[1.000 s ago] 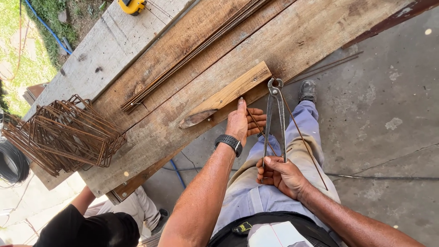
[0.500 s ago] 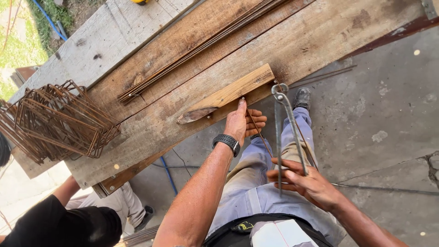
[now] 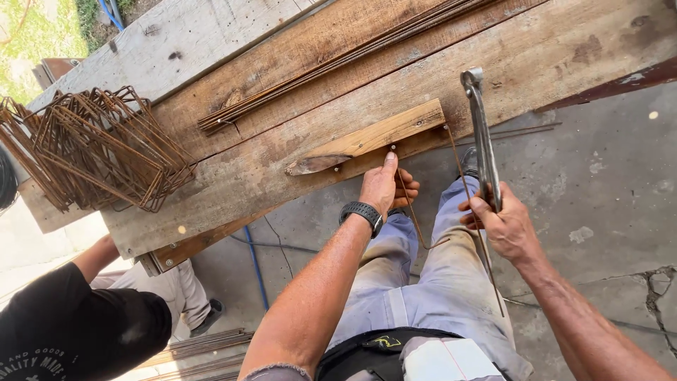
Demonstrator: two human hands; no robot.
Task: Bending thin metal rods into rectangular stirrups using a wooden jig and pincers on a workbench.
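A plank bench (image 3: 296, 63) stands over a concrete floor (image 3: 599, 197). Bent rod frames (image 3: 99, 148) sit at its left end; straight rods (image 3: 338, 60) lie along the middle. At the near edge, the left hand (image 3: 384, 185) presses a bent rod (image 3: 412, 212) against a wood block (image 3: 367, 137). The right hand (image 3: 497, 222) grips upright pincers (image 3: 481, 134).
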